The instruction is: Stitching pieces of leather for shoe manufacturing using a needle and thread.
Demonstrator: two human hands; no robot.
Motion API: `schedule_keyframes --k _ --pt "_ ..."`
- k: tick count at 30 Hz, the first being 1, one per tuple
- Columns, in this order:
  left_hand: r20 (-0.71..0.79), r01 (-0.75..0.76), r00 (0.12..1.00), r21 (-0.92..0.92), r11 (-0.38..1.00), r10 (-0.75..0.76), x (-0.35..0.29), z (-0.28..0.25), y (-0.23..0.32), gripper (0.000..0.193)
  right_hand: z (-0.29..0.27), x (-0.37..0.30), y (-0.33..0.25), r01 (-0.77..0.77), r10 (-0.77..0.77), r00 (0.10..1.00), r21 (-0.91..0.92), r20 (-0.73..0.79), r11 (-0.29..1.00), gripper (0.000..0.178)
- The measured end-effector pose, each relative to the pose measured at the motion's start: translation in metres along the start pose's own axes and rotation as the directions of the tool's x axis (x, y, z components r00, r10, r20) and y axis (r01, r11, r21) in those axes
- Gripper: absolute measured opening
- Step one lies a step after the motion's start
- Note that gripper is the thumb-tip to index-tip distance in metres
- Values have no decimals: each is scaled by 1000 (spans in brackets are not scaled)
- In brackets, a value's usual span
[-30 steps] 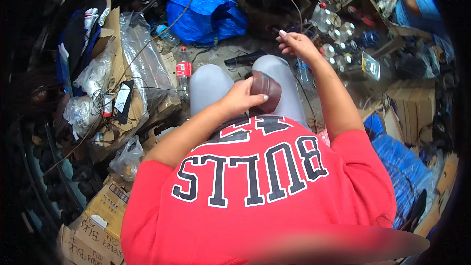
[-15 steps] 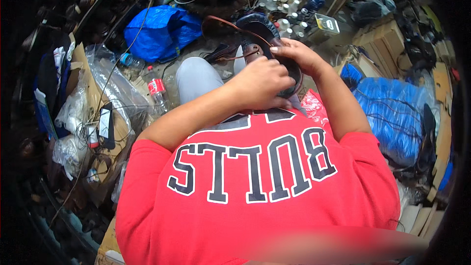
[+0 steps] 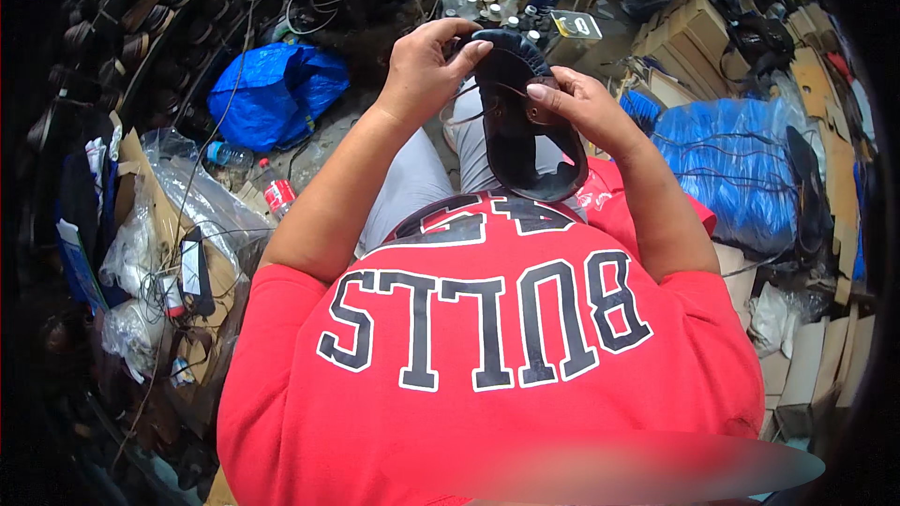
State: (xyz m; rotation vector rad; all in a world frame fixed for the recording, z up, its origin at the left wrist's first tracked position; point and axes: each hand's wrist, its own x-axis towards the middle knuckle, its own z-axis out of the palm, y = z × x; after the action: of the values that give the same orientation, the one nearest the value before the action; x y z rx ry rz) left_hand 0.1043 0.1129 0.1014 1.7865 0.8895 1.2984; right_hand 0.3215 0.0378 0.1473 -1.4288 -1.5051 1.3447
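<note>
A dark leather shoe (image 3: 491, 145) is held up in front of my chest, its rounded heel end toward me and the inside showing through the opening. Pleats run around its far end. My left hand (image 3: 427, 66) grips that far end, thumb and fingers pinched at the edge. My right hand (image 3: 583, 105) holds the side near the eyelets, with the thumb lying over a brown leather flap. A thin brown lace (image 3: 480, 94) crosses the shoe between my hands. Grey trouser legs show beneath it.
A blue bag (image 3: 272, 94) lies on the floor at left, near a red-labelled bottle (image 3: 279, 197). Several bottles (image 3: 506, 5) stand ahead. At right are a blue plastic-wrapped bundle (image 3: 727, 173) and cardboard boxes (image 3: 689, 42). Shoes on racks (image 3: 131, 42) line the far left.
My left hand has moved from over the shoe's near part to its far end. The shoe has turned so that its opening shows. The view has shifted slightly.
</note>
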Motion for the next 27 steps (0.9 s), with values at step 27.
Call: schedule_keyframes --k 27 --pt "791 -763 27 -379 523 612 -40 215 99 45 -132 -339 -60 82 -636 223 -636 -739 768 45"
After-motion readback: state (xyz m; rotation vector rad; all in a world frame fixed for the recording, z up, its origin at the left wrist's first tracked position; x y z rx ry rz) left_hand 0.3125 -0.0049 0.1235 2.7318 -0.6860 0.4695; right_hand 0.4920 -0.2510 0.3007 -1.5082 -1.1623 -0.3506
